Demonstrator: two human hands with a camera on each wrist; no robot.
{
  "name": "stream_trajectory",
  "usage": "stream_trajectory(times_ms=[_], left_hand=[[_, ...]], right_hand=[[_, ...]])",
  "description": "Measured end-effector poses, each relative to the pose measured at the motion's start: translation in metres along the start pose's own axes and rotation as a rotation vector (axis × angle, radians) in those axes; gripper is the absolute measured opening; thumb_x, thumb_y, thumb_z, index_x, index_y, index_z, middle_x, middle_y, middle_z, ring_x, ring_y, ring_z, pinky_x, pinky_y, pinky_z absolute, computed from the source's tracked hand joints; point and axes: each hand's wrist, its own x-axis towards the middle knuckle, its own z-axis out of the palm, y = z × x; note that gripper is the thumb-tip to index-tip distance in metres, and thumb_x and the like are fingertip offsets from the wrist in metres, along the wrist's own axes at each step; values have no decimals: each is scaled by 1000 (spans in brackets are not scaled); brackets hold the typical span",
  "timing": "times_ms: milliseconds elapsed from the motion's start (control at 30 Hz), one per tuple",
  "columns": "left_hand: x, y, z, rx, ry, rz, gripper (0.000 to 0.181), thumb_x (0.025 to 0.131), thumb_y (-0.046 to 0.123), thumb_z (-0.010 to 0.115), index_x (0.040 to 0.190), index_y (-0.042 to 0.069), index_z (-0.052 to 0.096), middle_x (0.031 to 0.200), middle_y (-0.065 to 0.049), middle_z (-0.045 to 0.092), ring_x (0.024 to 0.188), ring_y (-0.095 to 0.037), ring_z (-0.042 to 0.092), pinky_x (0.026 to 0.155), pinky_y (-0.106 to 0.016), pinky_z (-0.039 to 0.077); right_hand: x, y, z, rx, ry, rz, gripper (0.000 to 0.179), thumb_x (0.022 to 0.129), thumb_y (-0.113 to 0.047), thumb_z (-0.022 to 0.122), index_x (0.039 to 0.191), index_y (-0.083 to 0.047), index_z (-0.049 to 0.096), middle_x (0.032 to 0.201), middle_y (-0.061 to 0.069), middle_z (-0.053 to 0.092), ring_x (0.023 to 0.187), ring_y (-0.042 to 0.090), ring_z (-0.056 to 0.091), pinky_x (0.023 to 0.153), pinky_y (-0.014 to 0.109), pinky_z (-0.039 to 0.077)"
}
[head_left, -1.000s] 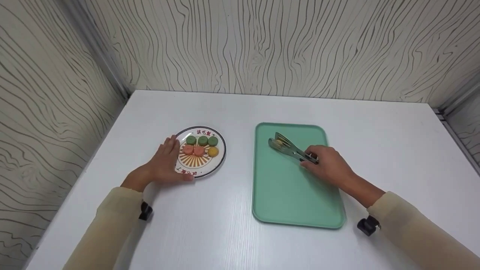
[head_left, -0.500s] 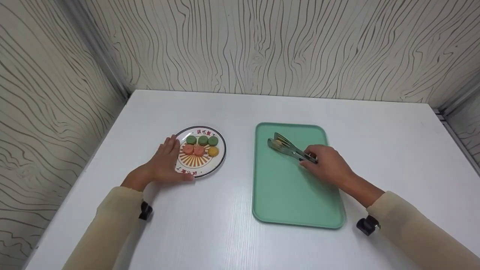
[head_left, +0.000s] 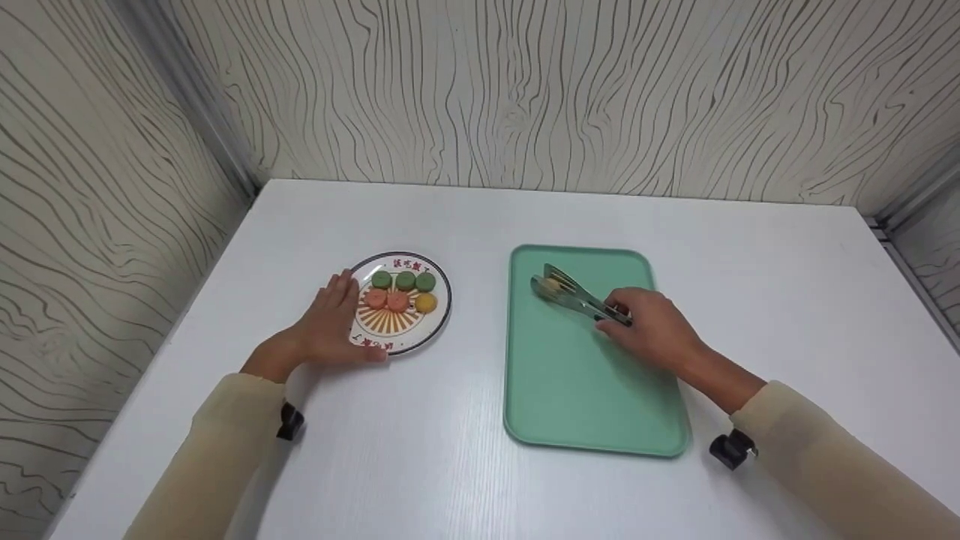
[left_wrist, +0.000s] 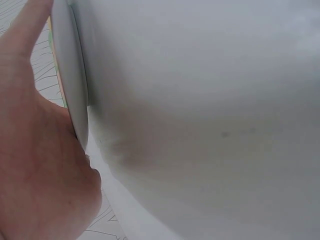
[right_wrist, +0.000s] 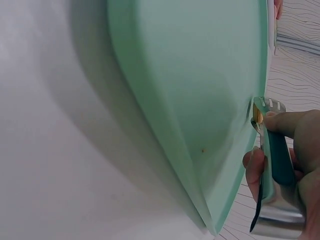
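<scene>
My right hand [head_left: 658, 328] grips metal serving tongs [head_left: 579, 302] over the upper part of a green tray [head_left: 585, 390]. Between the tips of the tongs is a small round yellow piece [head_left: 553, 286], like a little cookie, partly covered by them. My left hand [head_left: 324, 324] rests at the left edge of a round patterned plate [head_left: 427, 337], fingers straight and thumb along the near rim. On the plate lie three green pieces [head_left: 406, 280] in a row, two pink ones [head_left: 387, 301] and a yellow one [head_left: 426, 303]. The right wrist view shows thumb and fingers pinching the tongs [right_wrist: 280, 157].
Plate and tray stand apart on a white table [head_left: 450, 450], the tray to the right. A wood-grain patterned wall [head_left: 510, 97] rises behind the table, and another stands on the left side. Each wrist carries a small black device [head_left: 733, 448].
My right hand and the tongs have shifted slightly left over the tray, and more of the yellow piece shows between the tips. My left hand and the plate stay in place.
</scene>
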Motion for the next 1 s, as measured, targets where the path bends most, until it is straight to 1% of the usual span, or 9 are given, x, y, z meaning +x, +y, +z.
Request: stream_trajectory(times_ms=[200, 300, 433, 500, 733, 867, 1000], left_hand=[[-1, 3, -2, -16, 17, 8, 132, 65, 77, 60, 146, -9, 1, 154, -23, -10, 141, -38, -12, 113, -51, 1], [-1, 3, -2, -7, 15, -1, 133, 65, 78, 60, 146, -8, 1, 154, -22, -10, 141, -37, -11, 114, -50, 1], [-1, 2, -1, -16, 22, 3, 132, 64, 77, 62, 146, -8, 2, 154, -22, -9, 141, -37, -10, 114, -50, 3], [-1, 2, 1, -13, 23, 0, 132, 64, 77, 61, 147, -7, 2, 155, -21, -10, 141, -36, -11, 114, -50, 3], [1, 0, 1, -20, 23, 9, 134, 63, 78, 61, 146, -8, 2, 154, -22, -10, 141, -37, -11, 114, -50, 2], [0, -1, 2, -9, 11, 1, 135, 62, 80, 59, 147, -7, 0, 154, -21, -12, 141, -37, -12, 114, -49, 1], [-1, 0, 1, -9, 13, -2, 134, 63, 80, 60, 147, -7, 0, 154, -22, -11, 141, -37, -12, 114, -50, 1]], right_hand=[[3, -3, -3, -4, -7, 13, 18, 83, -25, 71, 94, -11, 67, 82, 0, 62, 66, 14, 50, 56, 28, 42], [4, -6, -5, -1, -10, 12, 19, 83, -25, 72, 95, -11, 67, 83, 1, 62, 67, 14, 50, 57, 29, 42], [6, -11, -9, 7, -6, 6, 18, 83, -25, 72, 94, -12, 67, 82, 0, 62, 65, 14, 50, 56, 29, 43], [6, -14, -10, 11, -4, 0, 17, 83, -25, 72, 93, -12, 67, 81, 0, 62, 64, 14, 50, 55, 28, 43], [9, -27, -13, 1, -2, -28, 18, 83, -25, 72, 95, -12, 67, 83, 0, 62, 63, 13, 49, 54, 28, 42], [10, -35, -13, 7, -8, -34, 19, 84, -27, 72, 95, -13, 67, 84, -1, 62, 63, 13, 49, 53, 28, 42], [11, -44, -11, 26, -14, -48, 17, 83, -26, 72, 94, -14, 66, 82, -2, 62, 62, 12, 48, 51, 27, 42]])
